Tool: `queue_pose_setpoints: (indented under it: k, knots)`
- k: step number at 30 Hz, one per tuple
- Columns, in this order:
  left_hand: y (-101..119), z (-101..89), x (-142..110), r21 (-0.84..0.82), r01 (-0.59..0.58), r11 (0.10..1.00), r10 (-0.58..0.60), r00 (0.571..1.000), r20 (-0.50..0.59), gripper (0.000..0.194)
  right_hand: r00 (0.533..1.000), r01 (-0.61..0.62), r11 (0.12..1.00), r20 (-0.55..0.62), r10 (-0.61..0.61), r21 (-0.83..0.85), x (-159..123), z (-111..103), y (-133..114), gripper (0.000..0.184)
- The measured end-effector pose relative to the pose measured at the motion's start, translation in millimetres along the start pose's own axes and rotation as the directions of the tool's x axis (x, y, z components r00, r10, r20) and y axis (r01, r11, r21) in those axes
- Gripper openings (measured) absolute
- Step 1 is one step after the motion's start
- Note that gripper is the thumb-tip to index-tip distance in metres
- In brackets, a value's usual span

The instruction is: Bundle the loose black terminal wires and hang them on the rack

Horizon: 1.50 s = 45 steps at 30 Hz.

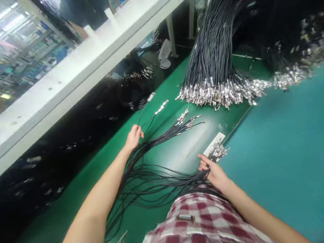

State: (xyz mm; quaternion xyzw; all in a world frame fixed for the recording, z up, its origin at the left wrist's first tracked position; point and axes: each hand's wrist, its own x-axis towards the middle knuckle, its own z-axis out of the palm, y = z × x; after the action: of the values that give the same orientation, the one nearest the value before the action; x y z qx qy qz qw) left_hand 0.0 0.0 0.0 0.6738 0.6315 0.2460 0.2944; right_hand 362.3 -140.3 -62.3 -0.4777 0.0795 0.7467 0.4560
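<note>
My left hand [133, 136] is closed around a couple of thin black cables [148, 116] that end in silver plugs [158, 104], just beside a fanned bunch of black cables [164, 133] with metal tips on the green mat [177, 152]. My right hand [214, 172] grips a bundle of black cables [177, 180] near its metal-tipped ends [219, 151]; the index finger points outward. The cables loop across the mat between both hands and toward my body.
A large heap of black cables with silver connectors [217, 91] lies at the back, more at the far right [291, 76]. A white label [214, 143] lies on the mat. A teal surface [278, 141] is to the right, a white beam [83, 67] to the left, and a small white fan [165, 54] behind.
</note>
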Motion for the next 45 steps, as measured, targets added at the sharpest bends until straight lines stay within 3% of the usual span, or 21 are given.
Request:
queue_pose_setpoints:
  k: [3, 6, 9, 11, 14, 18, 21, 23, 25, 26, 28, 30, 31, 33, 35, 37, 40, 45]
  knots:
    - [10.0, 4.1, 5.5, 0.003, 0.08, 0.997, -0.08, 0.992, 0.099, 0.024, 1.0, -0.006, 1.0, 0.015, 0.006, 0.007, -8.9, -2.5, -1.2, 0.051]
    - [28.6, 6.9, -2.5, -0.154, 0.084, 0.984, -0.074, 0.995, 0.073, 0.031, 0.999, 0.002, 1.0, 0.047, -0.002, -0.001, -18.3, -7.3, -1.5, 0.048]
    - [57.5, 14.1, -30.9, -0.294, 0.022, 0.955, -0.018, 1.0, 0.015, 0.034, 0.995, 0.028, 0.999, 0.098, -0.025, -0.026, -27.8, -11.9, -1.9, 0.046]
    - [79.5, 26.5, -58.4, -0.273, -0.033, 0.961, 0.03, 0.999, -0.016, 0.031, 0.987, 0.059, 0.997, 0.154, -0.051, -0.045, -33.9, -12.5, -2.8, 0.045]
    - [108.4, 62.2, -103.0, -0.127, -0.094, 0.988, 0.095, 0.996, 0.001, 0.025, 0.965, 0.139, 0.987, 0.235, -0.116, -0.083, -41.0, -8.1, -4.7, 0.048]
    - [125.6, 130.6, -156.4, 0.107, -0.136, 0.985, 0.11, 0.969, 0.22, 0.021, 0.946, 0.201, 0.971, 0.283, -0.159, -0.129, -41.4, 1.3, -6.0, 0.055]
    - [123.6, 166.9, -187.7, 0.276, -0.209, 0.938, 0.083, 0.911, 0.405, 0.023, 0.965, 0.215, 0.948, 0.199, -0.17, -0.234, -36.0, 3.6, -3.0, 0.049]
    - [118.5, 172.6, -196.6, 0.297, -0.292, 0.909, 0.117, 0.864, 0.49, 0.023, 0.97, 0.238, 0.918, 0.119, -0.21, -0.317, -32.0, 2.0, 0.9, 0.047]
    - [110.2, 163.9, -186.7, 0.241, -0.383, 0.892, 0.203, 0.815, 0.543, 0.024, 0.97, 0.245, 0.915, 0.088, -0.229, -0.32, -27.9, -0.9, 4.6, 0.046]
    - [104.1, 155.7, -172.7, 0.208, -0.401, 0.892, 0.24, 0.811, 0.534, 0.026, 0.975, 0.222, 0.933, 0.092, -0.204, -0.284, -25.4, -2.4, 5.9, 0.046]
    - [86.6, 136.9, -127.3, 0.201, -0.353, 0.914, 0.25, 0.878, 0.408, 0.029, 0.987, 0.123, 0.975, 0.121, -0.102, -0.186, -18.7, -4.6, 6.8, 0.044]
    - [63.7, 121.8, -66.3, 0.274, -0.173, 0.946, 0.138, 0.98, 0.146, 0.023, 0.991, 0.037, 0.991, 0.134, -0.019, -0.13, -9.7, -4.9, 6.0, 0.042]
    - [51.7, 117.9, -34.4, 0.325, -0.062, 0.944, 0.057, 0.998, 0.024, 0.021, 0.991, 0.021, 0.992, 0.132, -0.004, -0.124, -4.7, -4.1, 5.2, 0.041]
    - [30.4, 119.1, 23.0, 0.358, 0.156, 0.921, -0.139, 0.988, -0.073, 0.027, 0.993, 0.021, 0.992, 0.12, -0.006, -0.126, 5.2, -0.7, 3.5, 0.04]
    - [15.4, 129.5, 63.0, 0.329, 0.282, 0.901, -0.291, 0.957, -0.022, 0.022, 0.994, 0.024, 0.992, 0.112, -0.01, -0.121, 13.8, 3.8, 1.4, 0.039]
    - [6.3, 141.9, 82.5, 0.28, 0.311, 0.908, -0.336, 0.941, 0.046, 0.01, 0.994, 0.02, 0.993, 0.105, -0.008, -0.114, 20.5, 7.6, -1.0, 0.039]
    - [-1.4, 148.8, 85.1, 0.227, 0.292, 0.929, -0.305, 0.952, 0.02, 0.005, 0.996, 0.006, 0.994, 0.093, 0.004, -0.111, 27.0, 9.3, -4.9, 0.039]
    - [-5.5, 128.5, 72.6, 0.176, 0.288, 0.941, -0.271, 0.956, -0.117, 0.015, 0.997, -0.016, 0.992, 0.078, 0.026, -0.122, 27.8, 6.3, -8.4, 0.04]
